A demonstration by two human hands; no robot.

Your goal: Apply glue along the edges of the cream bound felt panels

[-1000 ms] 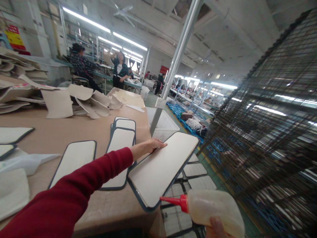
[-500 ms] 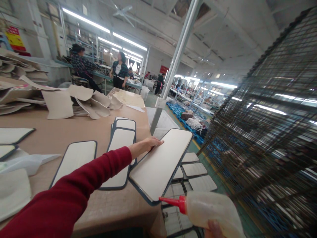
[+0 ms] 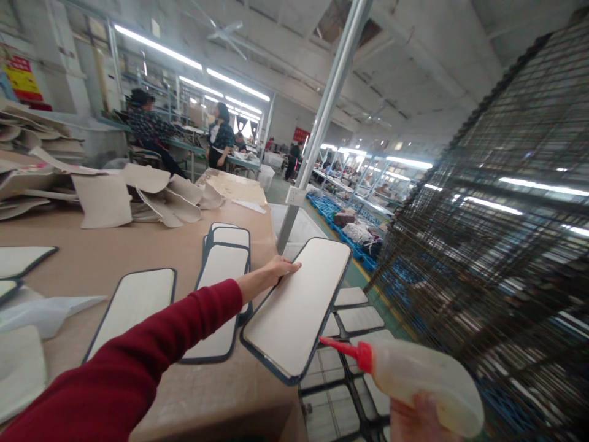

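The left hand (image 3: 280, 268) clamps its fingers on the panel (image 3: 299, 307), held across the edge of the bench (image 3: 193, 396), presumably to give the nozzle (image 3: 343, 347) of the bottle (image 3: 414, 368) in the right hand's (image 3: 418, 417) clamped fingers access.

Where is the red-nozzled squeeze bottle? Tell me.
In the head view, the squeeze bottle is at lower right, in the right hand, its red nozzle by the dark-edged white panel.

Panel (image 3: 297, 310) you hold: smooth, matt white face. Right of panel: your bottle (image 3: 426, 374), cloudy smooth plastic; its nozzle (image 3: 345, 348), red plastic with slight gloss. Left of panel: your sleeve (image 3: 184, 331), matt red cloth; tabletop (image 3: 181, 255), brown, paper-like. Behind panel: post (image 3: 329, 92), smooth metal.
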